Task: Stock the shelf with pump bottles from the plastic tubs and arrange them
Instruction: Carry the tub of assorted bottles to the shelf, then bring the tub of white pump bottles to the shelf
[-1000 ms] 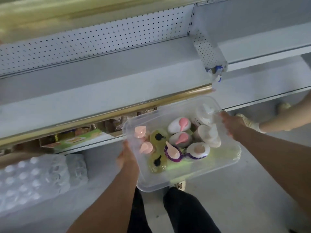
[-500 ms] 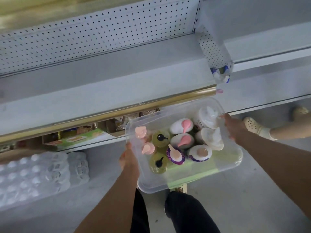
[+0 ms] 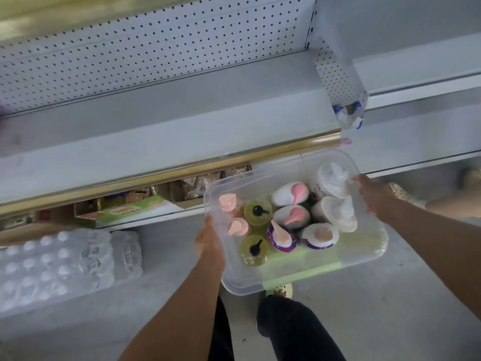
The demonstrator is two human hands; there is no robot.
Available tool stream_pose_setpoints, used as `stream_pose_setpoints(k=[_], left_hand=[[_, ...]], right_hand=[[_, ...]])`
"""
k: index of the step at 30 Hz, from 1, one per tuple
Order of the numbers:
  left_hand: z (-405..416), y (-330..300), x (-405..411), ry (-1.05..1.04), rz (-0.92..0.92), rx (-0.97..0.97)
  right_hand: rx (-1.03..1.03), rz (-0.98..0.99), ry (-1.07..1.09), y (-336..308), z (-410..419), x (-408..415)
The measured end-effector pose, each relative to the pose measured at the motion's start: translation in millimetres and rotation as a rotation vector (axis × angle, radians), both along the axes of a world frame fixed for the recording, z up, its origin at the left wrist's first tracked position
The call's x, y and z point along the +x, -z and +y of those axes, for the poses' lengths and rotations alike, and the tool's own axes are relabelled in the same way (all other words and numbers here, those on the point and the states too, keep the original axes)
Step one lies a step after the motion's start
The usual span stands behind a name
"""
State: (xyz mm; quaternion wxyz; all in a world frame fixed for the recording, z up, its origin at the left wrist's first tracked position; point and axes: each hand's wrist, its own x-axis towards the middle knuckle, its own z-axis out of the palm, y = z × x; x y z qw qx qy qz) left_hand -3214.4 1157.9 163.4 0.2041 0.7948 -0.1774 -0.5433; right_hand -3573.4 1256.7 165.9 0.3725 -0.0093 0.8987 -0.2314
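Observation:
I carry a clear plastic tub [image 3: 325,272] in front of me, just below the shelf's gold front rail [image 3: 182,170]. My left hand [image 3: 209,237] grips its left rim and my right hand [image 3: 372,195] grips its right rim. Several pump bottles stand upright inside: white ones with pink pumps [image 3: 290,194], yellow-green ones with black pumps [image 3: 257,212], peach-capped ones [image 3: 227,201] and white ones [image 3: 335,212] on the right. The grey shelf [image 3: 156,121] above the rail is bare, backed by a perforated panel.
A shrink-wrapped pack of water bottles [image 3: 59,267] lies on the floor at left. Boxes of goods [image 3: 130,209] fill the lower shelf under the rail. Another person's foot in a pale clog [image 3: 400,191] stands at right. A small bottle [image 3: 348,117] sits on the neighbouring shelf's corner.
The tub has stayed in both hands and shifted slightly. The view has tilted a little upward, showing more of the perforated back panel. The other person's foot has stepped.

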Motion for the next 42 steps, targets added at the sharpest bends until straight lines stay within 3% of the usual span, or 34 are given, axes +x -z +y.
stream_pose_setpoints(k=[8, 12, 15, 17, 20, 24, 29, 37, 42], left_hand=[[-1, 15, 10, 0.215, -0.075, -0.02], [-3, 10, 6, 0.359, -0.193, -0.028], [-8, 1, 5, 0.574, -0.253, 0.002], [-11, -7, 10, 0.779, -0.27, 0.041], [-22, -37, 18, 1.079, -0.348, 0.018], [-46, -85, 33, 1.267, -0.391, -0.119], [-50, -146, 77, 1.306, -0.338, -0.29], [-31, -217, 264, 1.176, -0.455, -0.753], [-19, -256, 422, 0.986, -0.601, -0.932]], right_hand=[[-0.034, -0.035, -0.014, 3, -1, -1], [0.054, 0.176, -0.18, -11, 1, 11], [0.157, 0.264, -0.458, -31, 1, 25], [0.24, 0.19, -0.475, -42, 1, 32], [0.18, 0.177, -0.433, -67, 0, 44], [0.109, 0.267, -0.605, -112, -10, 94], [-0.105, 0.148, -0.798, -171, -33, 216], [-0.483, 0.547, -0.983, -231, -50, 420], [-0.769, 0.608, -1.157, -255, -67, 551]])
